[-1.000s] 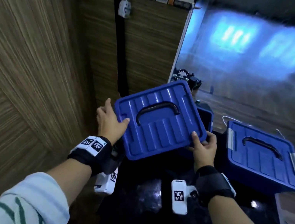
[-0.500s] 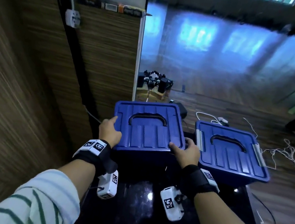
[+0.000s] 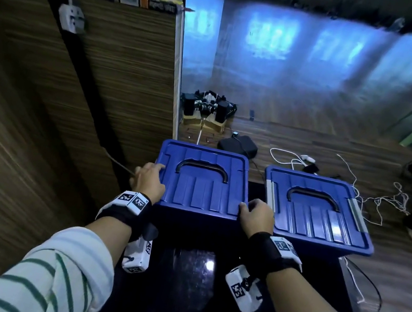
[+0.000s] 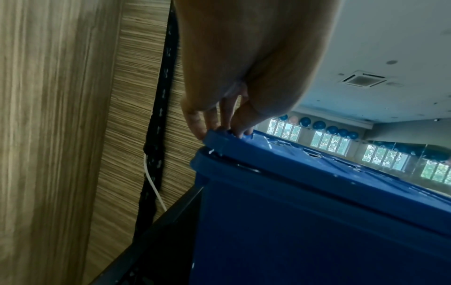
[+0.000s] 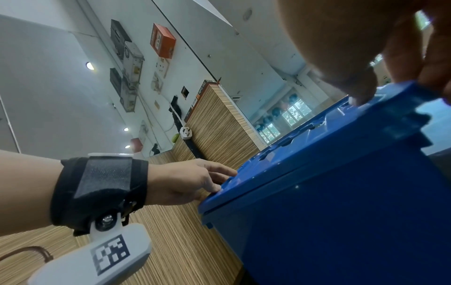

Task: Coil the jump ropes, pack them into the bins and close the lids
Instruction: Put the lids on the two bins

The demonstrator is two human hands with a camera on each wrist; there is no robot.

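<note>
Our left hand (image 3: 150,180) sits at centre-left of the head view, fingers curled over the edge it presses. Our right hand (image 3: 257,216) sits at centre, thumb on top; its fingers seem to wrap underneath. Both forearms reach up from the lower frame.

Both blue lids (image 3: 202,179) cover the bins, so what is inside the bin between the hands and the one right of the right hand (image 3: 257,216) cannot be seen. The left hand (image 3: 150,182) hides the lid's left edge under its fingers (image 4: 240,131), and in the right wrist view the upper edge cuts off most of the right hand. Far behind the hands, the small boxes on top of the wooden partition (image 3: 122,60) are too blurred to read.
</note>
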